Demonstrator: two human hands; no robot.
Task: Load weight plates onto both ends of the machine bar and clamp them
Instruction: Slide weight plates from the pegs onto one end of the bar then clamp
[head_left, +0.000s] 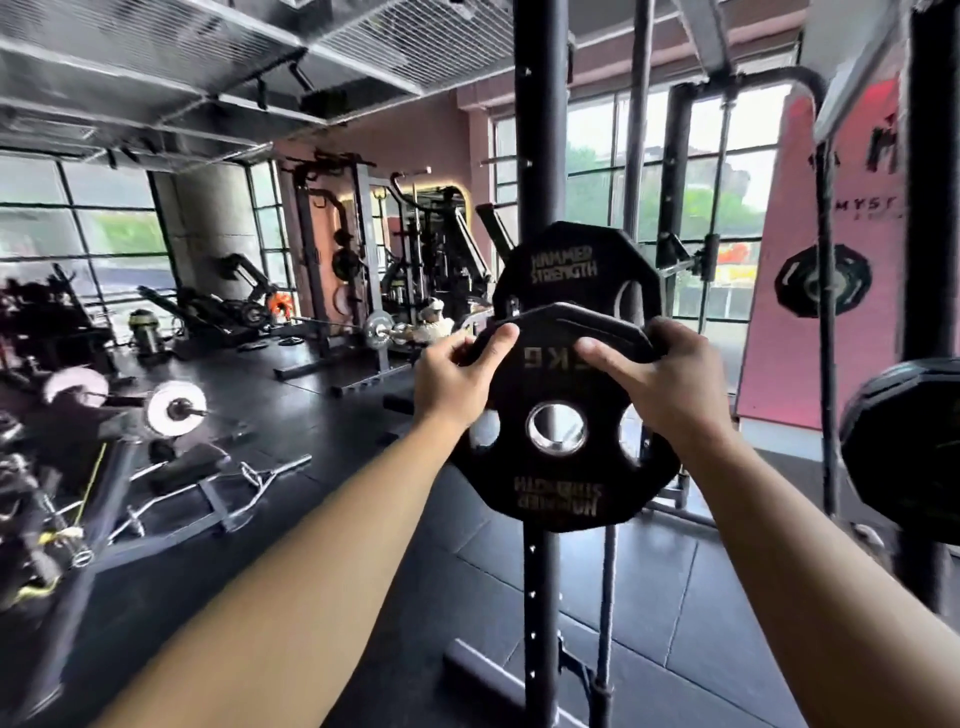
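Hands share one load: the left hand (457, 379) and right hand (660, 384) hold a black many-sided rubber weight plate (566, 499) upright in the air, before a black perforated steel upright (543, 130). Both sets of fingers (602, 358) pinch its top rim, thumbs on the face. A matching second black plate (563, 265) sits just behind, higher.

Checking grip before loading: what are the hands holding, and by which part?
Both grip one black weight plate by its upper rim: left hand at upper left, right hand at upper right.
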